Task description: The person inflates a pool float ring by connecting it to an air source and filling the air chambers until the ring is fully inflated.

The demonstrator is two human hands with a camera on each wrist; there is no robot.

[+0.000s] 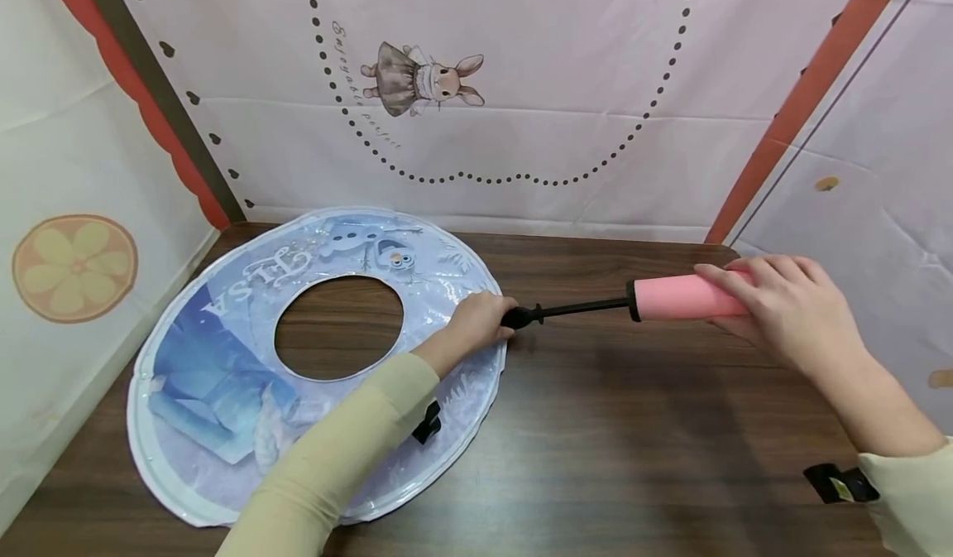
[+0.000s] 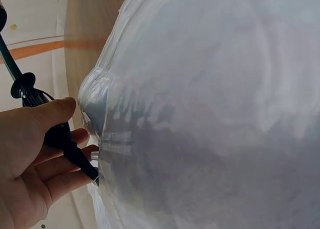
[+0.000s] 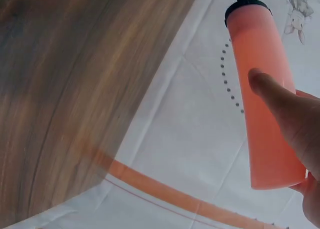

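A blue swim ring [image 1: 454,251] with a snowman and a blue-dress print lies on the table, puffed out with air. At its right edge, my left hand [image 1: 476,319] holds the black end [image 2: 60,136] of a hand pump. In the left wrist view, that end's narrow tip meets the ring's edge beside a small clear stub [image 2: 95,155]; whether it sits inside a valve is hidden. My right hand [image 1: 797,313] grips the pump's pink barrel [image 1: 673,298], also seen in the right wrist view. The black rod [image 1: 584,307] between barrel and left hand is drawn out.
Dark wood-grain table [image 1: 633,441] spreads under the ring and to its right. A printed cloth [image 1: 536,69] with a rabbit stands behind, and more cloth closes off both sides. Black straps [image 1: 841,484] are on the sleeves.
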